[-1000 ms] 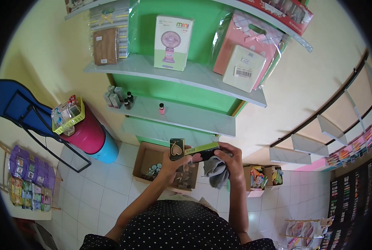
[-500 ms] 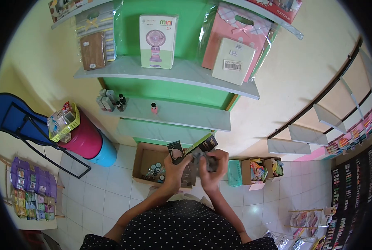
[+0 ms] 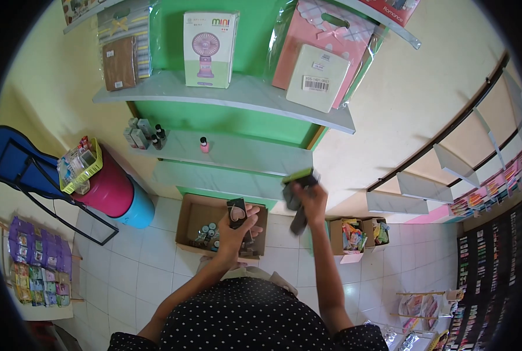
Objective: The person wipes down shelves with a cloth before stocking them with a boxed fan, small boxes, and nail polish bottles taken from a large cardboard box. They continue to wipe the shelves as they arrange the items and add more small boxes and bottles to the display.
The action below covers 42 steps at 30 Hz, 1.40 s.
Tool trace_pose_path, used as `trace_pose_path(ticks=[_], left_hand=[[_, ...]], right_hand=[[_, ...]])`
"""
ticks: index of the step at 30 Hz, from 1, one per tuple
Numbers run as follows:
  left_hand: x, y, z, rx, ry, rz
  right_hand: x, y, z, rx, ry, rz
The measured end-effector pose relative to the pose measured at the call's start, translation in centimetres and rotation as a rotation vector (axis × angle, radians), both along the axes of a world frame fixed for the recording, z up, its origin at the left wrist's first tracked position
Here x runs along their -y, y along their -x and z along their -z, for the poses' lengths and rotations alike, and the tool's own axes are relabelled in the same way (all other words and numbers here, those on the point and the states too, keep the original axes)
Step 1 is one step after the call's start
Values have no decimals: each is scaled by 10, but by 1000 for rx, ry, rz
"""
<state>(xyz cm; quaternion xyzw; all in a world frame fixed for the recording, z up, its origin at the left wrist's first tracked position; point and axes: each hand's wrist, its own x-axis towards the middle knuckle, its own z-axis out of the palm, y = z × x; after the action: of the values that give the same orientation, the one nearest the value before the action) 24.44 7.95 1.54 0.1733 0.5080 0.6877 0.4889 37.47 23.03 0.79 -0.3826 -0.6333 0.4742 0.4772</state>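
My left hand [image 3: 235,233] holds a small black box with a heart on its front [image 3: 236,213], above the open cardboard box [image 3: 186,231]. Small round containers [image 3: 208,234] lie in that cardboard box. Over to the right, my right hand [image 3: 312,202] grips a black and green box [image 3: 302,177] together with a dark grey item [image 3: 293,199] that hangs below it, blurred by motion. Both are close to the right end of the lower shelf [image 3: 261,159]. A pink bottle [image 3: 204,145] and dark bottles [image 3: 158,136] stand on that shelf.
Above is a shelf [image 3: 167,86] with a mini fan box [image 3: 209,50] and wrapped bags. Cardboard boxes of colourful packets [image 3: 353,235] stand on the floor at right. A pink bin [image 3: 109,190] and a blue folded frame [image 3: 15,158] are at left.
My right hand has moved up and right, away from my left hand, carrying the black and green box and the grey item. The view has shifted slightly.
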Motion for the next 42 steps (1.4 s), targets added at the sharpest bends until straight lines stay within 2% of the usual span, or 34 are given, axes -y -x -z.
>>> trace_pose_path(ticks=[2, 3, 6, 13, 20, 22, 26, 28, 31, 32, 33, 34, 35, 36, 37, 38, 40, 42], left_hand=[[2, 1, -1, -4, -6, 17], [3, 1, -3, 9, -9, 23], [7, 3, -6, -7, 35, 27], [15, 10, 2, -2, 52, -38], [12, 9, 3, 6, 76, -11], [9, 9, 3, -4, 83, 9], [7, 11, 2, 52, 131, 57], [5, 14, 2, 72, 137, 72], [-3, 23, 5, 45, 130, 114], [-8, 29, 6, -104, 152, 153], [-14, 34, 7, -252, 175, 193], [-22, 41, 2, -252, 176, 192], [-33, 50, -6, -608, 184, 241], [-46, 58, -13, -964, 189, 288], [-65, 64, -12, -1128, 47, 171], [-87, 70, -9, -1285, -100, 49], [-126, 76, -18, -1335, 25, 207], [-159, 74, -7, -1427, -84, 154]], right_hand=[[-61, -9, 23, 140, -119, 55], [-68, -9, 5, 327, -200, 101], [-114, -11, 23, 604, -261, 73], [-122, -16, 35, 453, -137, -158], [-128, -19, 40, 463, -93, -203], [-124, -19, 37, 368, -76, -252], [-117, -26, 29, 460, -71, -218], [-115, -32, 33, 437, -261, -110], [-112, -48, 32, 379, -155, -30], [-111, -54, 31, 329, -11, -4], [-112, -60, 32, 378, 20, 10], [-113, -63, 33, 427, 52, 25], [-111, -62, 30, 428, 54, 25], [-108, -59, 28, 485, -53, 1], [-105, -56, 27, 541, -160, -23], [-105, -51, 27, 540, -158, -22], [-107, -40, 28, 537, -246, -71], [-111, -30, 33, 513, -216, -101]])
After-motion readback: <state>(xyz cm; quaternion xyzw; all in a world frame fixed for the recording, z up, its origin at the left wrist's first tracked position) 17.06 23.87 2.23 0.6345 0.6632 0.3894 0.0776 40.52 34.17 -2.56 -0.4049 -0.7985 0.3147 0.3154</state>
